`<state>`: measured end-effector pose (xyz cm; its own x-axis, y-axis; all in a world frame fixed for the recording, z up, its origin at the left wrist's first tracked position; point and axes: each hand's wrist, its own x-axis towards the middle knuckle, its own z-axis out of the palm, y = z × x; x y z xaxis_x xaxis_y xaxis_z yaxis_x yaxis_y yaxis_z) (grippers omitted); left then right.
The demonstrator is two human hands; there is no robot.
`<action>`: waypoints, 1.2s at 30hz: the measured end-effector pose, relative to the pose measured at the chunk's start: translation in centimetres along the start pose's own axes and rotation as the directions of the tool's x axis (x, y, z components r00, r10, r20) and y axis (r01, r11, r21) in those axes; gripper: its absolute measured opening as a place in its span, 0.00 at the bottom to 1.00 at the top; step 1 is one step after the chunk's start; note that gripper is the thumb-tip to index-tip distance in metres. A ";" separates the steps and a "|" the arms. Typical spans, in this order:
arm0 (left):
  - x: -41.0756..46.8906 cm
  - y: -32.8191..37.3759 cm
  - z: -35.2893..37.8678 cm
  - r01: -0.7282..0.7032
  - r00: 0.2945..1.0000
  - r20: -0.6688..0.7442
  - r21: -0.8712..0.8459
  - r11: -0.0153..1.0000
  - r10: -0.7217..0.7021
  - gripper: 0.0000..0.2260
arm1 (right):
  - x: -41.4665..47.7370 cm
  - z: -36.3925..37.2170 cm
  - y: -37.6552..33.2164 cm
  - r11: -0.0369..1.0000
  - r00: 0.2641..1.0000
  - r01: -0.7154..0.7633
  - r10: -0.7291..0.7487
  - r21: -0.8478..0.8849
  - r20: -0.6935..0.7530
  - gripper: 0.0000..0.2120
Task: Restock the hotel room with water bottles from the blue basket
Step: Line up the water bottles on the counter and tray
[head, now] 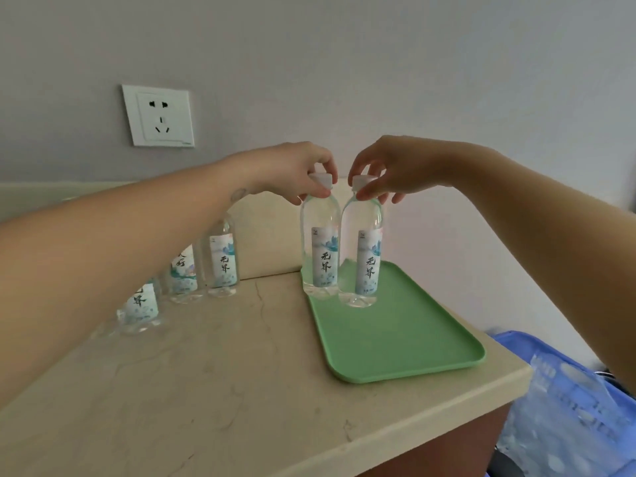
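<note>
On the far left of the pale marble counter (206, 390), three water bottles stand in a slanting row towards the back wall, half hidden behind the person's left forearm. They are the nearest bottle (141, 309), the middle bottle (182, 275) and the farthest bottle (223, 265), all upright with their labels facing the room. Above them, on the grey wall, sits a white wall socket (158, 115).

The left hand (296, 170) reaches across over that row. Its fingers are curled down, and thumb and fingertips pinch the white cap of the left tray bottle (320, 249). That bottle is upright at the far left corner of the green tray (395, 339), with its base right at the rim. From where I stand I cannot tell whether it is set down or held a touch above.

Just beside it is the right tray bottle (364, 259), so close that their sides look to touch. It is upright too, with its base over the tray floor. The right hand (395, 170) comes in from the right and pinches this bottle's white cap. The thumb is at the front and the other fingers are curled behind.

The tray lies on the right end of the counter, close to its corner. Lower down, past that corner, is the blue basket (516, 339) with clear bottles inside, too blurred to count.
</note>
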<state>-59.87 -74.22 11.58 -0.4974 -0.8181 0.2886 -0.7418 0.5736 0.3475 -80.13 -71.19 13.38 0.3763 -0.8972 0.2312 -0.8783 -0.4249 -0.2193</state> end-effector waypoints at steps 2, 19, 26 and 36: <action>-1.3 -1.3 -1.3 0.037 0.999 -0.008 0.068 0.997 -0.036 0.09 | 1.8 0.7 -1.6 0.998 0.998 0.058 -0.058 -0.002 -0.018 0.12; -10.0 -10.7 -5.2 0.342 0.937 -0.044 0.300 0.891 -0.345 0.10 | 10.9 9.7 -12.1 0.945 0.953 0.303 -0.303 0.121 -0.015 0.16; -10.3 -12.6 -4.7 0.380 0.925 -0.099 0.302 0.874 -0.367 0.09 | 12.0 11.8 -12.8 0.956 0.957 0.281 -0.273 0.085 -0.094 0.18; -9.7 -12.8 -5.0 0.389 0.917 -0.052 0.326 0.862 -0.394 0.15 | 11.6 12.1 -12.8 0.956 0.957 0.285 -0.279 0.066 -0.086 0.21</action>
<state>-43.31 -73.40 8.80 -0.1404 -0.9747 0.1740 -0.9793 0.1625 0.1204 -60.94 -77.63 7.41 0.5796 -0.7294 0.3635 -0.7135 -0.6697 -0.2062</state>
